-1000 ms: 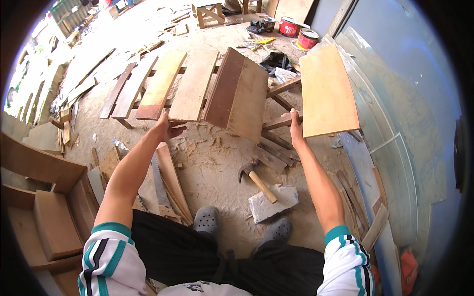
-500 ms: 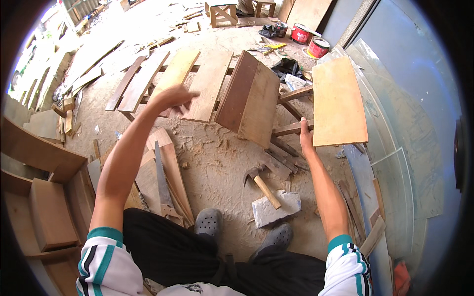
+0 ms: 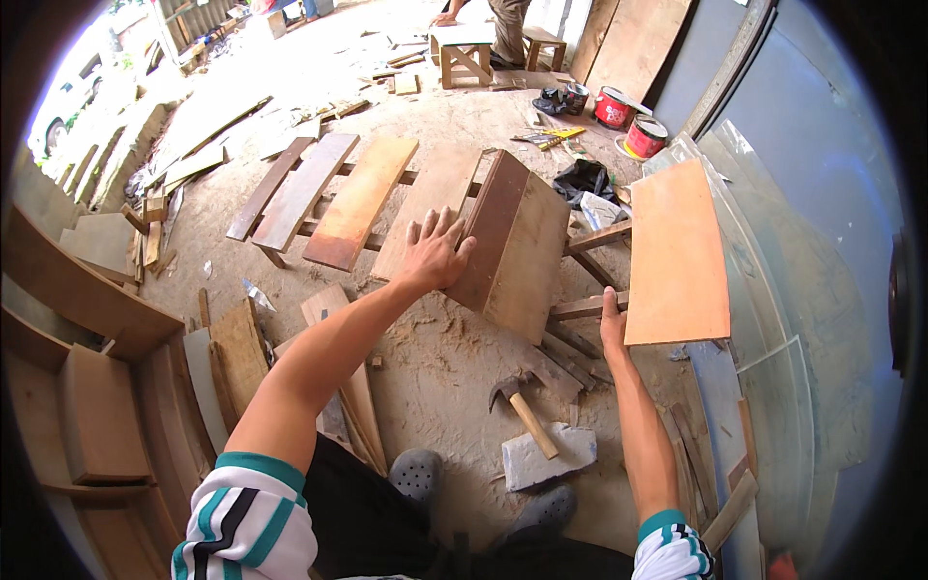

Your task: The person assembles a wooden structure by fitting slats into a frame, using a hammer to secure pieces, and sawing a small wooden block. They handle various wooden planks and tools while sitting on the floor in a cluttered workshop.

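Note:
A long wooden slatted frame stretches across in front of me, with separate planks across its rails. My left hand lies open, fingers spread, on a pale plank and beside the edge of a dark brown board. Next to that board a wide light-brown panel slopes down. At the right, my right hand is closed round a wooden rail, thumb up; its other fingers are mostly hidden. The rail meets a wide tan board just beside this hand.
A hammer leans on a white block near my feet. Glass sheets stand along the right wall. Wooden shelving is at left. Red cans sit farther back, near a person beside a small table.
My left hand has moved right and come down onto the pale plank by the dark board. My right hand stays at the rail. The view has tilted up, showing more of the person behind.

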A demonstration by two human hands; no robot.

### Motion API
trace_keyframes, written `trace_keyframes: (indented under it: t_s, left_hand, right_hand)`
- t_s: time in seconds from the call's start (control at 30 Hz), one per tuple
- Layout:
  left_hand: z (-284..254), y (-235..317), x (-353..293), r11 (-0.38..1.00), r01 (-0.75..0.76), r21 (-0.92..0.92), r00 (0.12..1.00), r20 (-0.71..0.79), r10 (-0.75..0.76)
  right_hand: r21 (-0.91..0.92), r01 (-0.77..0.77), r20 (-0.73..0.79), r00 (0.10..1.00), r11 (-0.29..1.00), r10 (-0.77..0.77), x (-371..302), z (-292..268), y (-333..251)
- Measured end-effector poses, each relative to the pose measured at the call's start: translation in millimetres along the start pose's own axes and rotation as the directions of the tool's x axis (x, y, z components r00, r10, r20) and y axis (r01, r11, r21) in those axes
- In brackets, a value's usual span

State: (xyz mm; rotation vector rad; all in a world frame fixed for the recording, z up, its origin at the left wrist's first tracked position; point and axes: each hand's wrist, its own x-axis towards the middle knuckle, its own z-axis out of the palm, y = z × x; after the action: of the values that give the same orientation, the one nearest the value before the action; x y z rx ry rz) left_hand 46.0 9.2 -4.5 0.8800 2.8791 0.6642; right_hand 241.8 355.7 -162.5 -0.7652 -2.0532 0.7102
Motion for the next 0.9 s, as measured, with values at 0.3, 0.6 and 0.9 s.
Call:
trace_keyframes:
  t_s: [0.3, 0.6, 0.9]
  left_hand:
    - [-6.0, 13.1, 7.6, 0.998, 0.0, 0.068, 0.991, 0.13, -0.009]
    - [-6.2, -0.2, 6.0, 0.989, 0.042, 0.141, 0.991, 0.117, -0.058]
    - [-14.7, 21.7, 20.9, 0.995, 0.097, 0.004, 0.992, 0.082, -0.097]
  right_hand:
    - [0.126, -0.104, 0.091, 0.991, 0.987, 0.093, 13.7, -11.7, 1.9]
    - [0.279, -0.454, 0.327, 0.874, 0.846, 0.361, 0.3, -42.3, -100.2]
    - [0.262, -0.347, 0.343, 0.906, 0.901, 0.249, 3.5, -47.6, -85.8]
